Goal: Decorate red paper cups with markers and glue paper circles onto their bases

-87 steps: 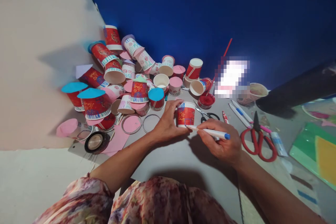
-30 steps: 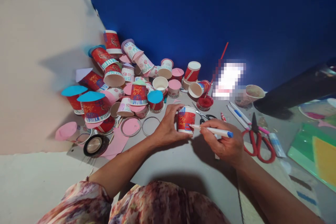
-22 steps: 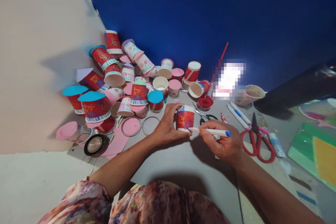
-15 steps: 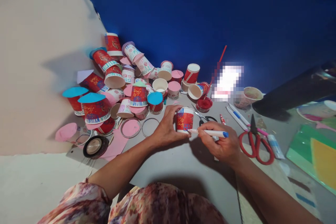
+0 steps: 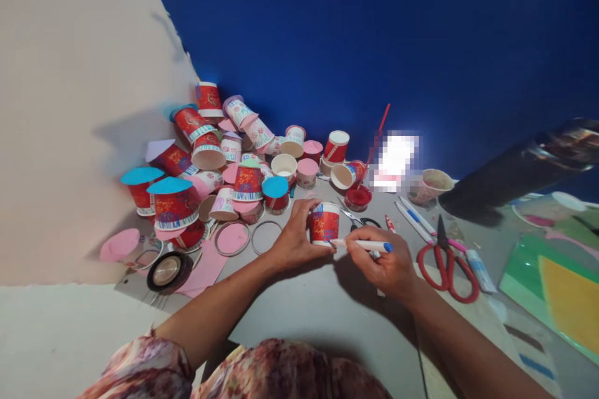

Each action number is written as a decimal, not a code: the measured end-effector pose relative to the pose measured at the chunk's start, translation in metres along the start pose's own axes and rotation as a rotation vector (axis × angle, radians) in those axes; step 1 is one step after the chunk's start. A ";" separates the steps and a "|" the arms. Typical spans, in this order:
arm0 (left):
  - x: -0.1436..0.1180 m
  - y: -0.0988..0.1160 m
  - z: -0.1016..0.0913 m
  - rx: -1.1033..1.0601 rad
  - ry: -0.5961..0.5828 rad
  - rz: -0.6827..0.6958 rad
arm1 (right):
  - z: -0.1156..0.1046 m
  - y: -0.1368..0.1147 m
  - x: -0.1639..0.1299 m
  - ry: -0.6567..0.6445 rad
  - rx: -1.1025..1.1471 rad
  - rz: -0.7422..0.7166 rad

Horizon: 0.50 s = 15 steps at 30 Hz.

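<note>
A red paper cup (image 5: 324,223) stands upright on the grey table (image 5: 327,312). My left hand (image 5: 296,242) wraps around its left side and holds it. My right hand (image 5: 384,267) grips a white marker with a blue end (image 5: 364,245), held almost level. The marker's tip touches the lower right of the cup's wall, where blue marks show.
A heap of decorated red and white paper cups (image 5: 219,162) with pink and blue lids fills the back left corner. Red scissors (image 5: 447,262), small black scissors (image 5: 358,219), more markers (image 5: 414,219), a tape roll (image 5: 169,271) and green and yellow sheets (image 5: 556,287) lie around.
The marker tip has shifted from the cup's base up to its wall and back down near the lower edge. The view has drifted, so everything sits lower and further left.
</note>
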<state>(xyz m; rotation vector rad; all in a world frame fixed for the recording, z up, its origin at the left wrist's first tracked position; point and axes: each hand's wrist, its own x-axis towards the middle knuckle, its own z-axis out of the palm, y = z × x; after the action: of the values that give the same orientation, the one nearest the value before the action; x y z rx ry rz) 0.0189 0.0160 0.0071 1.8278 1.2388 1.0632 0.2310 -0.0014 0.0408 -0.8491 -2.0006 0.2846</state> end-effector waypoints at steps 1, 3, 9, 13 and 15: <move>0.000 -0.001 0.000 0.002 -0.001 0.000 | 0.000 0.001 0.000 -0.004 0.002 0.001; 0.000 -0.002 0.001 -0.001 -0.006 -0.001 | 0.001 0.002 0.000 -0.003 0.006 -0.002; 0.000 -0.005 0.001 -0.087 -0.016 -0.025 | 0.001 0.005 -0.004 0.061 0.066 0.066; 0.001 -0.007 0.000 -0.172 -0.023 -0.026 | 0.000 0.015 -0.009 0.197 0.173 0.223; 0.002 -0.010 0.001 -0.215 -0.025 -0.023 | 0.000 0.023 -0.006 0.218 0.154 0.264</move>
<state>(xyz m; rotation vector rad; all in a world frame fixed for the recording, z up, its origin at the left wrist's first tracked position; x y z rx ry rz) 0.0159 0.0212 -0.0015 1.6549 1.0830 1.1120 0.2430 0.0115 0.0251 -1.0002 -1.6436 0.4696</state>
